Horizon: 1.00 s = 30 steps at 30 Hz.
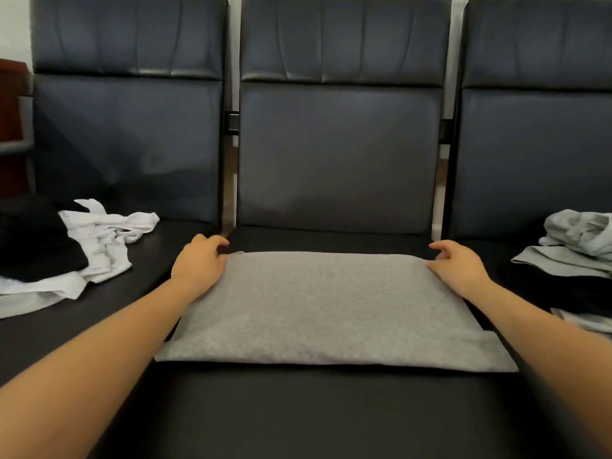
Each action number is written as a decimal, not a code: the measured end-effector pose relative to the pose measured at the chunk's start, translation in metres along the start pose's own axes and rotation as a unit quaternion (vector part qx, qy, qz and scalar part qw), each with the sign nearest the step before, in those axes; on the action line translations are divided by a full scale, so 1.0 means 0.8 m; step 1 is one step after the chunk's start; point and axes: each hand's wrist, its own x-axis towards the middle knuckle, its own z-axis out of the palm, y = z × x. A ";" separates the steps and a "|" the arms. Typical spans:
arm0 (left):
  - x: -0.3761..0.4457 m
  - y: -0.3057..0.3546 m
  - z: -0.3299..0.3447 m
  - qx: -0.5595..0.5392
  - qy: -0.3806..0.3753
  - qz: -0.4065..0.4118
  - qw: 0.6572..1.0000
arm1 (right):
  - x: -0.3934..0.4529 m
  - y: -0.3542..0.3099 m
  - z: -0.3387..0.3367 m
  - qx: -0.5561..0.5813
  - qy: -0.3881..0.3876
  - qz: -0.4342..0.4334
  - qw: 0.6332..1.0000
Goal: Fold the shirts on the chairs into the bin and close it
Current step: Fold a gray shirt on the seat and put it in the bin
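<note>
I take the grey shirt [328,306] as my landmark: it lies flat on the seat of the middle chair [337,154], already folded down to a wide rectangle, with a lower layer sticking out a little at its near right corner. Far to its left, on the seat of the left chair [126,144], sits a loose heap of unfolded clothes, a black garment [36,240] lying on a crumpled white shirt [109,236], which I judge are waiting their turn. At the shirt's far left corner is my left hand [198,263]; its fingers are curled and the fingertips meet the thumb right at the cloth edge, so I seem to be pinching that corner, though the grip itself is partly hidden by my knuckles. At the far right corner my right hand [458,265] mirrors it, the thumb and forefinger bent toward the edge with a small gap showing between them, so I cannot tell whether it has the cloth yet or only touches it. I hold both far corners, I think, so that I can lift that edge evenly and bring it toward me for the next fold. Right of the shirt, on the right chair [536,144], another pile [576,250] of pale grey and dark clothes lies rumpled. No bin shows here, so nothing can go in yet.
</note>
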 end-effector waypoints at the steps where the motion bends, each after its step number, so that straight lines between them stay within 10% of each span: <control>1: -0.002 0.000 -0.004 0.008 0.008 -0.014 1.000 | -0.001 -0.001 0.000 0.005 0.002 0.009 1.000; 7: -0.044 0.037 -0.030 -0.005 0.040 -0.032 0.999 | -0.038 -0.016 -0.015 -0.130 -0.010 0.094 0.987; 14: -0.158 0.122 -0.006 0.087 -0.157 0.142 0.973 | -0.134 -0.040 -0.018 -0.246 -0.051 0.028 0.968; 30: -0.235 0.090 -0.052 0.042 -0.195 0.187 0.962 | -0.203 -0.037 -0.058 0.227 -0.013 0.121 0.966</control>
